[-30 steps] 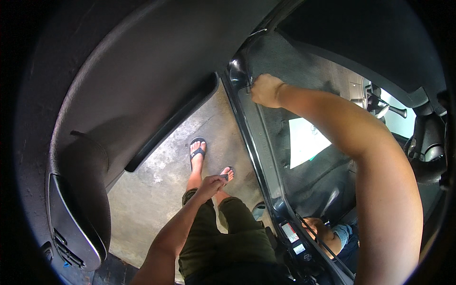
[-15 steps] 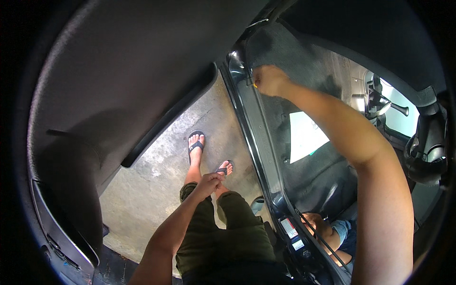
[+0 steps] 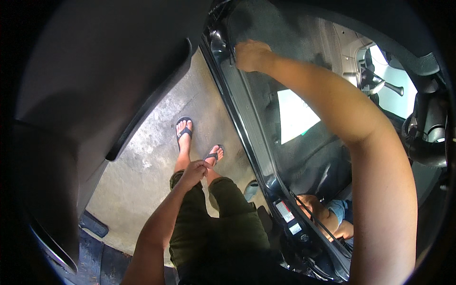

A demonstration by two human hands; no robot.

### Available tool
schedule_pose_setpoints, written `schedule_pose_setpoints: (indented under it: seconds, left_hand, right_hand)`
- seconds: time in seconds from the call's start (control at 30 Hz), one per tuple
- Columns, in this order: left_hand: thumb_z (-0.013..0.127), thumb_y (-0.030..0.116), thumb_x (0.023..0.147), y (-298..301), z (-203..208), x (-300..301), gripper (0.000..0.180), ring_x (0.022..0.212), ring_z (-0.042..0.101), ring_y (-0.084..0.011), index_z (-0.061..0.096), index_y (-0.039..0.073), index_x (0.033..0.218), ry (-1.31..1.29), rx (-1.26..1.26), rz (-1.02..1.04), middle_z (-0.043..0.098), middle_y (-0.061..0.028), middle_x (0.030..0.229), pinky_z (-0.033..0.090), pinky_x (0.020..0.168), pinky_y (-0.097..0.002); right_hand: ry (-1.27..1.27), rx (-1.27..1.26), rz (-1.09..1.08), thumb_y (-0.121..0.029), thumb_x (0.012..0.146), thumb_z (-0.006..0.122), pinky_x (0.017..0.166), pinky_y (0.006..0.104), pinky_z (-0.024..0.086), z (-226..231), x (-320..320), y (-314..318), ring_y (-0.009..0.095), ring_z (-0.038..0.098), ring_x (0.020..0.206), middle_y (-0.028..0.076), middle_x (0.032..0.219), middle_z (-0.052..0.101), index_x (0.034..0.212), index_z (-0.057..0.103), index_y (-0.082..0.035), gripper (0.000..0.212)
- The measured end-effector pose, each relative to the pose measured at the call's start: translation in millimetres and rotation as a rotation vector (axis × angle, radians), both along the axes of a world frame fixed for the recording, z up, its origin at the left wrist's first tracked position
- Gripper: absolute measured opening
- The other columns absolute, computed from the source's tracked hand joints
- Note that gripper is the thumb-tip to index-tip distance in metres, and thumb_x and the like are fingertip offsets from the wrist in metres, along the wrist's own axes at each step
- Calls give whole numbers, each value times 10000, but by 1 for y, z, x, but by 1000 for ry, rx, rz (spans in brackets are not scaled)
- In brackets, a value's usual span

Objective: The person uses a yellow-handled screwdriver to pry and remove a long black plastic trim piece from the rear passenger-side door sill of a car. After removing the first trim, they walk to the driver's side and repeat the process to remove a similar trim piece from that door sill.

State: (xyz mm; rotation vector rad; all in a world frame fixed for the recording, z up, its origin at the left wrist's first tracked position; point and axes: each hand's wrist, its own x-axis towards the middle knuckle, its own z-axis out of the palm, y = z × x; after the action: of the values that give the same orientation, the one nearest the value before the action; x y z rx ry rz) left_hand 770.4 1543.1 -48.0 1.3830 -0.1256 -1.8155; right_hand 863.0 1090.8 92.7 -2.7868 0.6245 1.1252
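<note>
My right hand [image 3: 251, 56] is closed at the far end of the car's door sill [image 3: 254, 126], beside the dark door frame. Its fingers curl inward, and whatever they grip is hidden. My left hand [image 3: 194, 173] hangs in front of my knees, apart from the car. Its fingers are pressed together, and anything in them is too small to make out. Inward of the sill, beneath my right forearm, a white sheet [image 3: 293, 118] lies on the dark car floor [image 3: 308, 154].
An open car door [image 3: 109, 80] stands at my left. The steering wheel [image 3: 425, 152] and a lever [image 3: 392, 88] are at the right. Another person's arm [image 3: 327, 218] with a blue sleeve shows inside the car. A grey shoe [image 3: 251, 190] is on the concrete floor [image 3: 128, 194] beside the sill.
The whole view has shifted, so most things sit higher and further left. My right hand stays by the sill's far end; a small yellow tip beside it no longer shows. My left hand stays closed.
</note>
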Motion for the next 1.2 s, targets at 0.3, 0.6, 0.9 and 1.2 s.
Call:
schedule_pose_setpoints:
  seconds: [0.3, 0.6, 0.9, 1.2]
  left_hand:
    - [494, 17, 970, 1, -9, -1, 237, 627, 538, -80, 727, -5, 1006, -88, -57, 31, 634, -30, 768, 400, 543, -234]
    - [493, 19, 973, 0, -5, -3, 239, 639, 538, -72, 727, -6, 1018, -74, -23, 16, 636, -27, 781, 403, 553, -227]
    - [503, 23, 968, 0, -8, -3, 238, 646, 547, -72, 733, 8, 1027, -76, -52, 19, 642, -18, 783, 411, 565, -227]
    - [522, 25, 960, -6, -10, 1, 222, 657, 557, -76, 734, 18, 1024, -87, -31, 36, 645, -17, 782, 404, 566, -234]
  right_hand:
    - [-211, -49, 462, -101, 849, 720, 946, 437, 603, 9, -12, 12, 323, 740, 1114, 145, 1146, 769, 1103, 771, -60, 262]
    - [-43, -93, -129, -147, 953, 617, 1022, 452, 578, 28, 9, 25, 342, 716, 1185, 171, 1283, 732, 1297, 705, -81, 361]
    - [-284, -23, 289, -116, 942, 641, 960, 465, 592, 18, -12, 13, 335, 728, 1145, 143, 1195, 756, 1293, 698, -117, 356]
    - [-49, -70, 58, -204, 949, 700, 934, 472, 603, 26, -6, 5, 361, 737, 1114, 194, 1129, 765, 1409, 599, -38, 500]
